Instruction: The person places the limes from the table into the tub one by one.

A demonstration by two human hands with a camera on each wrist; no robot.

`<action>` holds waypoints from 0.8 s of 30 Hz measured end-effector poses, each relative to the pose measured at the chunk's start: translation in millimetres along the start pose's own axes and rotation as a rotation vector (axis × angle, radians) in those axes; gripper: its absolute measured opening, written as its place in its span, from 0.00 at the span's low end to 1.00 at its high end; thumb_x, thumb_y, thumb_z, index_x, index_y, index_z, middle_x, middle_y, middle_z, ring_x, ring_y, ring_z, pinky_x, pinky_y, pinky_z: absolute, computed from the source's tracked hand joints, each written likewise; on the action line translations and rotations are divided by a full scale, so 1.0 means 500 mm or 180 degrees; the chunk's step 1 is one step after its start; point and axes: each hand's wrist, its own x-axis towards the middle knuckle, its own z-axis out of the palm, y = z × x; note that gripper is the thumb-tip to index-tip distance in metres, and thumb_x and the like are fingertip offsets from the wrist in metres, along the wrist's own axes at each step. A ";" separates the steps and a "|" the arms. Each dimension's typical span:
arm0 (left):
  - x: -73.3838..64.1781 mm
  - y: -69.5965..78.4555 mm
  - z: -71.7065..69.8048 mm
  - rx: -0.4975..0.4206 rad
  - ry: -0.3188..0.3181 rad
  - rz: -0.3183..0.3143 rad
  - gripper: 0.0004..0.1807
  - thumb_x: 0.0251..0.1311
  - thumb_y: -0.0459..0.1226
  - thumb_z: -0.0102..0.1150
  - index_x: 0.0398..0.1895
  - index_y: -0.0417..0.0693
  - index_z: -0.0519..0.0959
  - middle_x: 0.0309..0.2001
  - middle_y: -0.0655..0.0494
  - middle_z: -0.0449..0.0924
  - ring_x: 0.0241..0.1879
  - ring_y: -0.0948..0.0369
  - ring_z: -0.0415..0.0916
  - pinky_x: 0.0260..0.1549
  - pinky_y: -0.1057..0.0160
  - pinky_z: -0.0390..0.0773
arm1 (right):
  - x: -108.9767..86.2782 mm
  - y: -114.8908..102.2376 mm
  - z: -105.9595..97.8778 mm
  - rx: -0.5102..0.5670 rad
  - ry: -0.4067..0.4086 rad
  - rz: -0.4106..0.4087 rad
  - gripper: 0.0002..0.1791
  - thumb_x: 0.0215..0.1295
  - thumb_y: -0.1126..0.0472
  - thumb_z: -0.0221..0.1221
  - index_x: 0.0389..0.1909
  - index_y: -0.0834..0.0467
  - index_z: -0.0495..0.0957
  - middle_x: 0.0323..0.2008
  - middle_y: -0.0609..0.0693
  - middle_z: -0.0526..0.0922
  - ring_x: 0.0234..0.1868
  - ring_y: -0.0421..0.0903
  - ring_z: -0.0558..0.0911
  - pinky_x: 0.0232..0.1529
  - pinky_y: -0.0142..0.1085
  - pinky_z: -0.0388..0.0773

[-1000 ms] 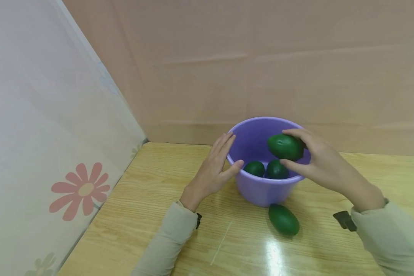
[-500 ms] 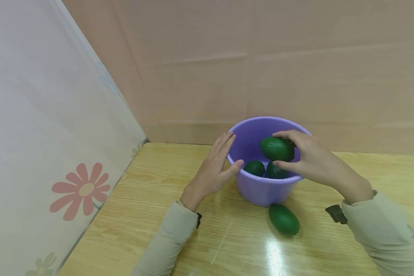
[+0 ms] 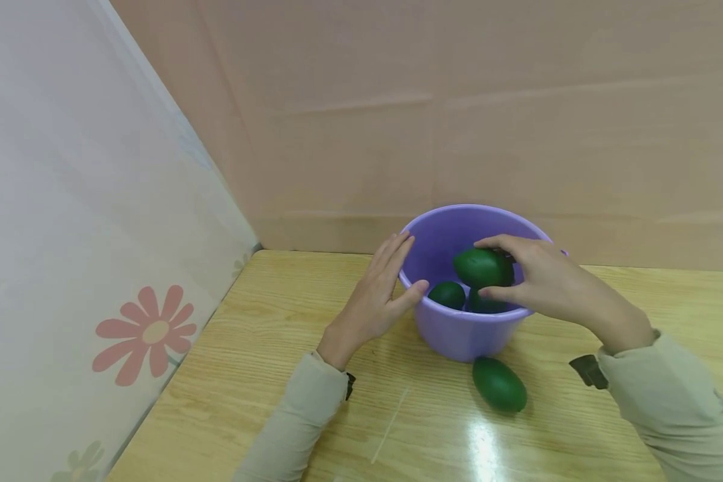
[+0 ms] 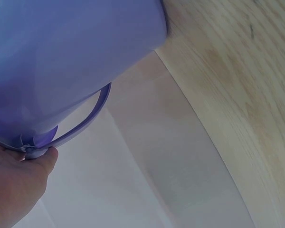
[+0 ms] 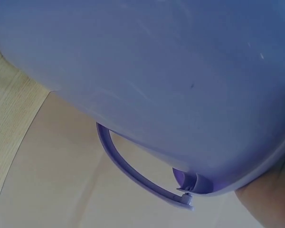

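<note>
My right hand [image 3: 545, 278] grips a dark green oval fruit [image 3: 482, 267] between fingers and thumb, inside the mouth of a purple bucket [image 3: 464, 335]. Below it in the bucket lie two more green fruits; the left one [image 3: 448, 294] shows its top, and the other [image 3: 488, 306] is partly hidden by the held fruit and thumb. My left hand [image 3: 373, 294] rests at the bucket's left rim, fingers straight and thumb spread toward the near rim. In the left wrist view, its fingers [image 4: 46, 161] are right at the joint of the bucket's handle [image 4: 88, 118].
Another green fruit [image 3: 499, 385] lies on the wooden table [image 3: 265, 335] in front of the bucket. Behind the table rises a tan cloth backdrop [image 3: 349, 134], and on the left a pale sheet [image 3: 66, 201] with a red flower print. The handle [image 5: 137, 175] hangs behind the bucket.
My right hand has moved left and a little lower with the fruit, from near the right rim to over the fruits inside. The left hand has stayed at the rim.
</note>
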 end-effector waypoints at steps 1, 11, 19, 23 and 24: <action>0.000 0.000 0.000 -0.0003 0.0000 -0.0004 0.40 0.70 0.57 0.43 0.80 0.50 0.50 0.81 0.61 0.43 0.80 0.61 0.34 0.75 0.42 0.50 | 0.000 0.000 0.000 -0.0003 -0.0002 -0.0012 0.35 0.55 0.53 0.72 0.62 0.60 0.73 0.56 0.57 0.82 0.51 0.52 0.81 0.50 0.49 0.77; 0.000 0.003 -0.003 -0.0033 -0.0027 -0.0024 0.40 0.71 0.57 0.44 0.80 0.50 0.50 0.81 0.61 0.43 0.80 0.62 0.34 0.75 0.41 0.51 | 0.001 0.001 0.001 0.0106 -0.0065 -0.0170 0.33 0.57 0.53 0.71 0.62 0.61 0.74 0.58 0.58 0.82 0.56 0.56 0.82 0.57 0.55 0.75; -0.001 0.002 -0.003 -0.0014 0.0003 0.0003 0.40 0.70 0.57 0.43 0.79 0.49 0.50 0.81 0.60 0.43 0.81 0.56 0.37 0.75 0.40 0.51 | -0.002 0.004 0.009 0.0139 0.0137 -0.0306 0.29 0.61 0.57 0.68 0.61 0.62 0.75 0.59 0.59 0.81 0.58 0.60 0.81 0.59 0.58 0.73; -0.001 -0.001 -0.001 0.0010 0.0016 0.0015 0.40 0.70 0.57 0.42 0.79 0.49 0.51 0.81 0.60 0.44 0.81 0.54 0.38 0.75 0.41 0.51 | -0.009 0.004 0.015 0.0264 0.0309 -0.0329 0.27 0.62 0.59 0.67 0.61 0.62 0.75 0.59 0.59 0.80 0.58 0.62 0.80 0.58 0.60 0.74; -0.001 -0.001 -0.001 0.0013 0.0013 0.0011 0.40 0.70 0.57 0.42 0.79 0.49 0.51 0.81 0.60 0.44 0.81 0.55 0.38 0.75 0.41 0.51 | -0.010 0.004 0.015 0.0295 0.0344 -0.0330 0.27 0.62 0.59 0.67 0.61 0.61 0.75 0.59 0.59 0.80 0.58 0.62 0.80 0.57 0.60 0.74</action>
